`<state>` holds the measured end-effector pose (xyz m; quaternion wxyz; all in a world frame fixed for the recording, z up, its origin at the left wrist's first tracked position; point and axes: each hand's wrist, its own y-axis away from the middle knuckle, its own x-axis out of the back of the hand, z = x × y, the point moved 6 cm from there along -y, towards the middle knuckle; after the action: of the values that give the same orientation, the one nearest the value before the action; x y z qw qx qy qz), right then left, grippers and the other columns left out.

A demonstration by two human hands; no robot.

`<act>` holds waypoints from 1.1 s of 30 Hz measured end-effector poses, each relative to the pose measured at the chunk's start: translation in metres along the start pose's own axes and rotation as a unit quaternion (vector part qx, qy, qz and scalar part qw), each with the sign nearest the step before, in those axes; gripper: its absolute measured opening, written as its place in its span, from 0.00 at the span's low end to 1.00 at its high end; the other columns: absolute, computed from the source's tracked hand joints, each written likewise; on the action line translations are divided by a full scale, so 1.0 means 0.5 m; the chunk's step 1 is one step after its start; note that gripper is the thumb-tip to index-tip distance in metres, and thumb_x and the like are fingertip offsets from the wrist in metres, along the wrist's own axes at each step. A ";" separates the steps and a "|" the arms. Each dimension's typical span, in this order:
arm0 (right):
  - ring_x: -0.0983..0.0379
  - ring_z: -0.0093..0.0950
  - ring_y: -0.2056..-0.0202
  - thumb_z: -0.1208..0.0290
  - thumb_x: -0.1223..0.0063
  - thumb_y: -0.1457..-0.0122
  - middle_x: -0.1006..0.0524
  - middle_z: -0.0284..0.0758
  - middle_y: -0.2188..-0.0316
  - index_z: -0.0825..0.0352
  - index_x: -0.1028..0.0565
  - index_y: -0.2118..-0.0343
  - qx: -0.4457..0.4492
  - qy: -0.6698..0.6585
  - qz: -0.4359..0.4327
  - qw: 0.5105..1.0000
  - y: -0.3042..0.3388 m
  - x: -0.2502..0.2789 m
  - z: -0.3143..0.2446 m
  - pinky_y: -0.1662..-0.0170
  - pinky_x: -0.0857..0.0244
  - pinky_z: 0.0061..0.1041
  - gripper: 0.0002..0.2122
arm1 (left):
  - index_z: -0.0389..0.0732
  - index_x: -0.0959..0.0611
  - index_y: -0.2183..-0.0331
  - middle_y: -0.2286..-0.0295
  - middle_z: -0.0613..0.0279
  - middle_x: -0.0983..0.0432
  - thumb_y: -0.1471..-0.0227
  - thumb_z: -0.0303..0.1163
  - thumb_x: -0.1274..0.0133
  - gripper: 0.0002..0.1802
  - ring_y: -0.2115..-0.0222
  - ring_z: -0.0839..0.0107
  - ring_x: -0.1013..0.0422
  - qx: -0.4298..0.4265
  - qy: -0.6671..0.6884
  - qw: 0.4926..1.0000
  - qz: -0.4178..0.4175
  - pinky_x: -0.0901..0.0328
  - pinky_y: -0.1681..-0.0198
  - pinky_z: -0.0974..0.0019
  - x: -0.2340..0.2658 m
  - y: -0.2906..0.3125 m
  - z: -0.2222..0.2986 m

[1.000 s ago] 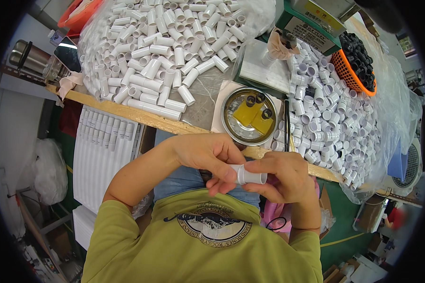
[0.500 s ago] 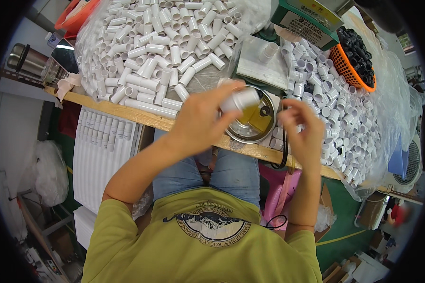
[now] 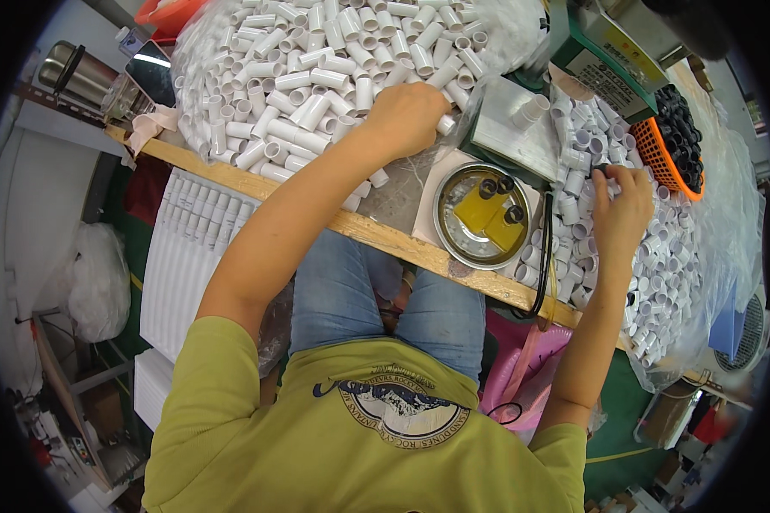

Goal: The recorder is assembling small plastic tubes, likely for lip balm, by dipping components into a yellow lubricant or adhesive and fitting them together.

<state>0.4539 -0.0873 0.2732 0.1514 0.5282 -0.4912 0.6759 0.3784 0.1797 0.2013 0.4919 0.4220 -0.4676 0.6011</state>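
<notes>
Head view.

Counter (image 3: 391, 203): grey top, wooden front edge (image 3: 376, 234) slanting down from upper left to right of centre.

White tubes (image 3: 316, 77), many: loose heap, upper left to upper centre, partly on clear plastic.

Left hand (image 3: 409, 118): upper centre, over the right part of that heap, curled, back of hand uppermost. One white tube end (image 3: 446, 126) shows beside it; whether it is gripped cannot be told.

White sleeves (image 3: 659, 248), short, many: heap at right, clear plastic sheet (image 3: 738, 218) along its outer side.

Right hand (image 3: 624, 203): right of centre, over the sleeves, fingers bent, fingertips among them; whether anything is pinched cannot be told.

Metal bowl (image 3: 468, 245), round: centre, near the wooden edge; contains yellow blocks (image 3: 475, 208) and dark rings (image 3: 488, 188).

Metal plate (image 3: 500, 128): above the bowl, one white piece (image 3: 535, 109) upright on it. Green box (image 3: 603, 79) just beyond, upper right.

Orange basket (image 3: 656, 158): upper right, filled with black parts (image 3: 678, 128).

Upper left: steel flask (image 3: 81, 73), phone (image 3: 151, 79), orange tub (image 3: 169, 13).

Room: white rods (image 3: 180, 274) in rows, left; plastic bag (image 3: 103, 282), far left; pink stool (image 3: 518, 355), lower centre-right; fan (image 3: 747, 338), far right; green floor (image 3: 620, 419), lower right.
</notes>
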 end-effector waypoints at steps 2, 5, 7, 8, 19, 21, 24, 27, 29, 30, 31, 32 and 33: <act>0.32 0.34 0.65 0.73 0.44 0.49 0.28 0.35 0.69 0.67 0.25 0.70 0.034 -0.103 0.075 0.991 0.010 0.047 -0.031 0.61 0.40 0.33 0.05 | 0.42 0.17 0.63 0.71 0.57 0.24 0.57 0.31 0.42 0.14 0.68 0.58 0.28 -0.003 0.109 0.988 0.110 0.34 0.65 0.60 0.039 0.023 -0.006; 0.32 0.35 0.65 0.77 0.45 0.50 0.28 0.35 0.66 0.68 0.26 0.69 0.107 -0.222 0.013 0.969 0.056 0.048 -0.130 0.60 0.39 0.33 0.05 | 0.40 0.17 0.62 0.75 0.58 0.23 0.55 0.31 0.42 0.14 0.77 0.64 0.28 -0.040 0.278 0.926 0.254 0.33 0.73 0.63 0.078 0.068 -0.021; 0.32 0.35 0.64 0.78 0.45 0.51 0.28 0.35 0.65 0.67 0.26 0.70 0.164 -0.268 -0.037 0.949 0.088 0.035 -0.189 0.60 0.40 0.33 0.05 | 0.39 0.18 0.61 0.74 0.61 0.24 0.53 0.32 0.42 0.15 0.79 0.70 0.29 0.018 0.449 0.881 0.145 0.34 0.75 0.67 0.083 0.100 0.006; 0.32 0.34 0.64 0.78 0.45 0.52 0.28 0.34 0.65 0.67 0.26 0.70 0.196 -0.247 -0.063 0.947 0.102 0.031 -0.218 0.60 0.41 0.33 0.05 | 0.38 0.19 0.60 0.74 0.65 0.24 0.51 0.33 0.42 0.16 0.80 0.76 0.30 0.071 0.603 0.794 0.032 0.36 0.77 0.71 0.062 0.116 0.025; 0.31 0.29 0.64 0.78 0.45 0.50 0.27 0.36 0.64 0.71 0.26 0.70 0.033 -0.423 -0.057 0.904 0.112 0.005 -0.210 0.60 0.40 0.24 0.04 | 0.38 0.20 0.57 0.69 0.62 0.29 0.56 0.25 0.40 0.20 0.70 0.74 0.32 -0.021 0.473 0.871 0.130 0.37 0.70 0.73 0.064 0.201 0.098; 0.31 0.27 0.64 0.78 0.45 0.48 0.27 0.36 0.63 0.72 0.25 0.69 -0.015 -0.493 -0.085 0.866 0.125 -0.001 -0.199 0.60 0.39 0.22 0.05 | 0.40 0.19 0.59 0.73 0.61 0.31 0.61 0.24 0.38 0.22 0.74 0.71 0.32 -0.050 0.371 0.901 0.218 0.36 0.73 0.71 0.088 0.213 0.127; 0.32 0.20 0.62 0.77 0.46 0.45 0.27 0.35 0.62 0.74 0.24 0.66 -0.106 -0.652 -0.137 0.738 0.139 -0.017 -0.189 0.60 0.39 0.19 0.06 | 0.40 0.18 0.59 0.74 0.62 0.31 0.62 0.23 0.38 0.22 0.78 0.70 0.32 -0.138 0.235 0.914 0.302 0.36 0.77 0.71 0.103 0.233 0.173; 0.31 0.20 0.62 0.78 0.46 0.46 0.27 0.36 0.60 0.72 0.24 0.64 -0.131 -0.690 -0.220 0.677 0.139 -0.021 -0.169 0.60 0.38 0.19 0.07 | 0.39 0.18 0.59 0.75 0.60 0.30 0.62 0.23 0.38 0.22 0.79 0.71 0.32 -0.144 0.269 0.907 0.292 0.36 0.78 0.71 0.105 0.226 0.176; 0.30 0.23 0.62 0.79 0.45 0.48 0.27 0.37 0.61 0.70 0.24 0.62 -0.104 -0.544 -0.165 0.816 0.111 0.004 -0.109 0.60 0.38 0.21 0.09 | 0.38 0.18 0.59 0.74 0.59 0.28 0.61 0.23 0.38 0.21 0.79 0.73 0.32 -0.124 0.306 0.907 0.260 0.36 0.78 0.72 0.096 0.219 0.169; 0.30 0.25 0.62 0.80 0.45 0.51 0.28 0.37 0.61 0.67 0.25 0.61 -0.075 -0.373 -0.102 0.919 0.093 0.029 -0.077 0.59 0.38 0.23 0.12 | 0.36 0.20 0.58 0.75 0.60 0.27 0.57 0.26 0.39 0.20 0.79 0.75 0.31 -0.082 0.407 0.886 0.208 0.37 0.77 0.72 0.076 0.206 0.152; 0.30 0.28 0.61 0.80 0.45 0.53 0.28 0.37 0.63 0.65 0.25 0.60 -0.024 -0.220 -0.043 0.974 0.078 0.053 -0.054 0.58 0.39 0.26 0.14 | 0.33 0.21 0.58 0.76 0.60 0.26 0.54 0.30 0.41 0.20 0.78 0.76 0.31 -0.039 0.501 0.851 0.154 0.37 0.77 0.73 0.058 0.197 0.140; 0.31 0.32 0.61 0.80 0.45 0.55 0.29 0.37 0.64 0.63 0.26 0.59 0.025 -0.061 0.019 0.998 0.068 0.070 -0.036 0.57 0.39 0.28 0.17 | 0.33 0.21 0.58 0.76 0.60 0.26 0.54 0.30 0.41 0.20 0.78 0.76 0.31 -0.039 0.499 0.852 0.154 0.37 0.77 0.73 0.068 0.193 0.141; 0.31 0.32 0.61 0.80 0.45 0.55 0.29 0.37 0.64 0.63 0.26 0.59 0.026 -0.063 0.020 0.997 0.065 0.066 -0.016 0.57 0.39 0.28 0.17 | 0.33 0.21 0.58 0.75 0.60 0.24 0.53 0.29 0.41 0.18 0.78 0.78 0.31 0.057 0.615 0.785 0.053 0.37 0.77 0.74 0.050 0.187 0.134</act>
<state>0.4128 -0.1064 0.2855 0.0925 0.5635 -0.4922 0.6570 0.2856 0.1118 0.2254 0.6175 -0.0347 -0.0528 0.7840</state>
